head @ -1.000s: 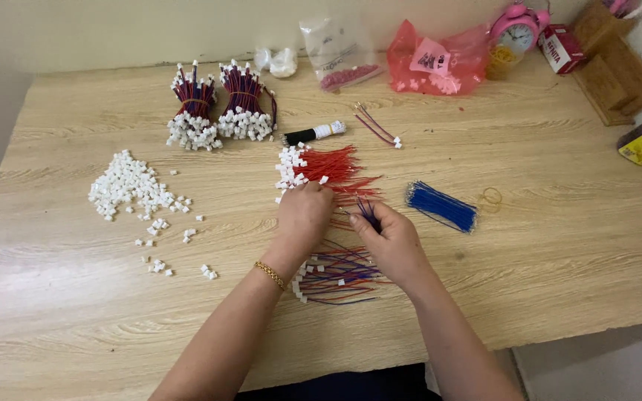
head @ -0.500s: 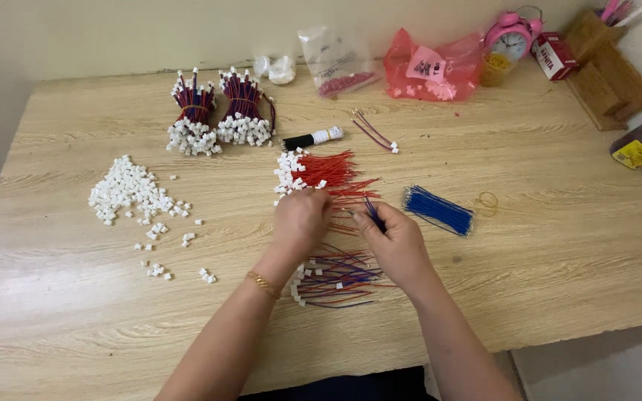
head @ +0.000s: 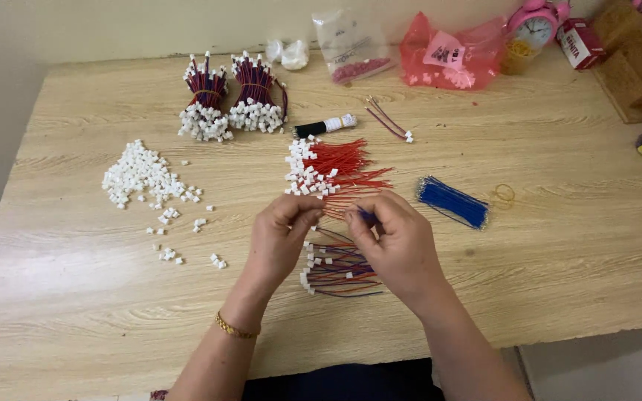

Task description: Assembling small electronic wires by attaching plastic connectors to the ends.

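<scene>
1. Wooden table (head: pixel 76 297) carries everything.
2. Left hand (head: pixel 280 238) and right hand (head: pixel 395 241) meet fingertip to fingertip, pinching a blue wire (head: pixel 366 217).
3. Red wires (head: pixel 339 167) lie just beyond the hands.
4. Finished mixed wires (head: pixel 336 267) lie beneath them.
5. Loose white connectors (head: pixel 139 172) sit far left.
</scene>
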